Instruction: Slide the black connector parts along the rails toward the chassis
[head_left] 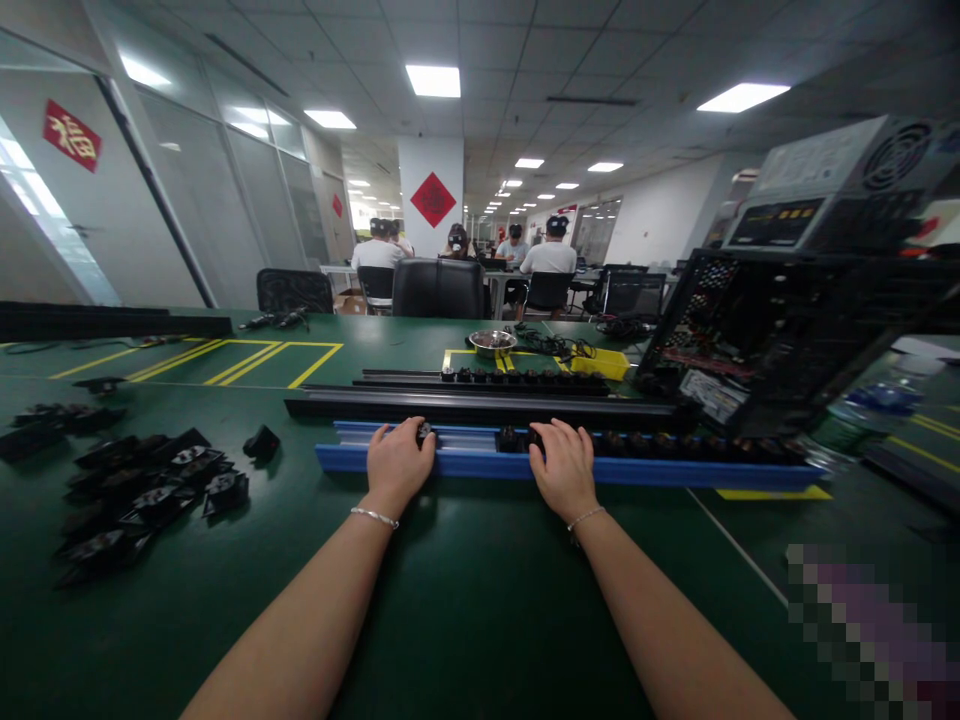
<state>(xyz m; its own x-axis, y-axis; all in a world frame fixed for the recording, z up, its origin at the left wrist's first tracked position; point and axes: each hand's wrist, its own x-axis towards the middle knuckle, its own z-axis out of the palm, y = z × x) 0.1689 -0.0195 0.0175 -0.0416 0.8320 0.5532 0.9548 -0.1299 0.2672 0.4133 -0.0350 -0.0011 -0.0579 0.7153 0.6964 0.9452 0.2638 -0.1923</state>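
A long blue rail [480,464] lies across the table in front of me, with a row of small black parts [637,442] seated in its channel from the middle to the right. My left hand [400,460] is closed at the rail's left portion, a small black part [425,431] showing between thumb and fingers. Farther right, my right hand [562,462] curls over the rail beside the leftmost seated parts, its fingertips hidden behind the rail. Several loose black parts [157,490] lie heaped on the left, with a single one [262,444] apart from them.
Black rails [480,404] lie just behind the blue one. A metal bowl [493,343], cables [551,343] and a yellow tray [600,362] stand farther back. An open computer case [720,340] with a power supply [817,190] on top and a plastic bottle [862,415] are right. People sit beyond.
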